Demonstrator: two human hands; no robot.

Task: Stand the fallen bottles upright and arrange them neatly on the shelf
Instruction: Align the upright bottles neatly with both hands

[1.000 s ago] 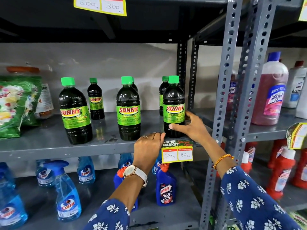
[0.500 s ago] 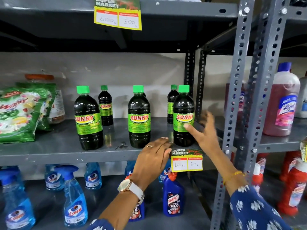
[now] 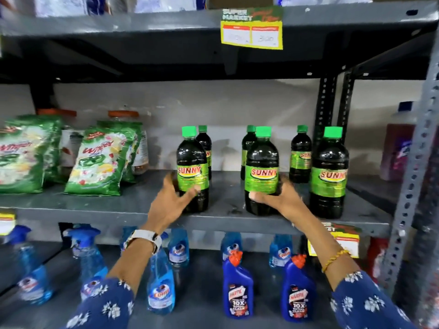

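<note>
1. Grey metal shelf point(image 3: 133, 207), middle tier of a slotted rack; all stock listed below at items 2 to 6 stands on it.
2. Green detergent pouches point(image 3: 99, 162), leaning upright at the left end, with orange-lidded jars point(image 3: 123, 114) behind them.
3. Right front Sunny bottle point(image 3: 329, 176), dark liquid, green cap, upright near the rack post, untouched.
4. Middle front Sunny bottle point(image 3: 261, 169), upright; the right hand point(image 3: 282, 198) wraps its lower body, thumb across the front below the label, fingers round the right side.
5. Left front Sunny bottle point(image 3: 192, 169), upright; the left hand point(image 3: 169, 203) is spread wide around its lower part, thumb tip on the label's lower edge, fingers on the left side. Whether the grip is firm, I cannot tell.
6. Three smaller-looking Sunny bottles in the back row point(image 3: 300, 153), upright, one behind each front bottle.
7. Blue spray bottles point(image 3: 161, 288) and blue toilet-cleaner bottles point(image 3: 237, 293), tier below.
8. Yellow price tag point(image 3: 251, 32), on the upper shelf edge.
9. White wristwatch point(image 3: 145, 238), left wrist.
</note>
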